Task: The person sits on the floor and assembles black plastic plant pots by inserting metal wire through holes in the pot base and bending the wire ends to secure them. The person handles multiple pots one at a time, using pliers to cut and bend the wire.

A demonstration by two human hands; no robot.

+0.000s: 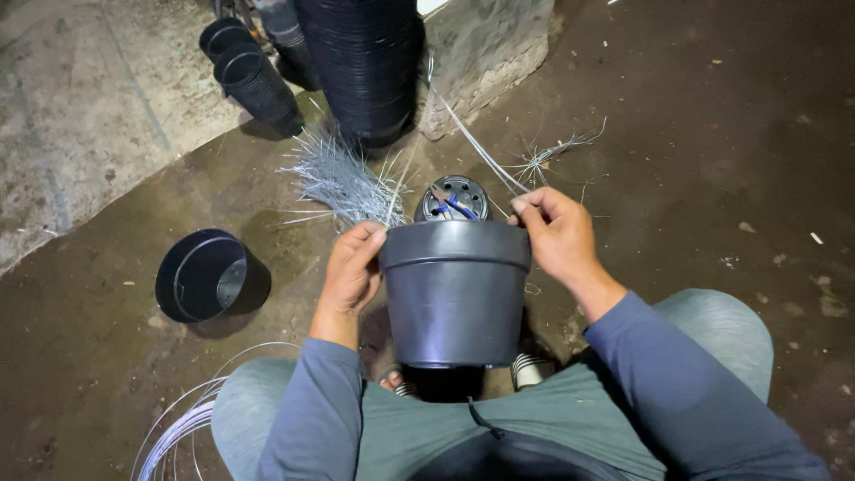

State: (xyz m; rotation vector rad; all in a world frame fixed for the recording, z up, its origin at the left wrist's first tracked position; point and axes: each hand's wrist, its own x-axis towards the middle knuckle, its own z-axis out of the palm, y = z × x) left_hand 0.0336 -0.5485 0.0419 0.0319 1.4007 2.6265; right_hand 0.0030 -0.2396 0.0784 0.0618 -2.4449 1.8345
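My left hand (352, 272) grips rim of black plastic pot (456, 294) at frame centre, above my lap. My right hand (557, 233) pinches thin wire (472, 142) at pot's far rim — wire runs toward upper centre. Bundle of cut wires (343, 178) on floor beyond; second pot (207, 276) lies at left.

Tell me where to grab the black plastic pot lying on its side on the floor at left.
Probably best by the rim: the black plastic pot lying on its side has its open mouth tilted up and to the right, so a hand could come from above right and pinch the upper rim, fingers inside, thumb outside. The smooth tapered wall seems likelier to slip. Both hands, left and right, are on another pot.
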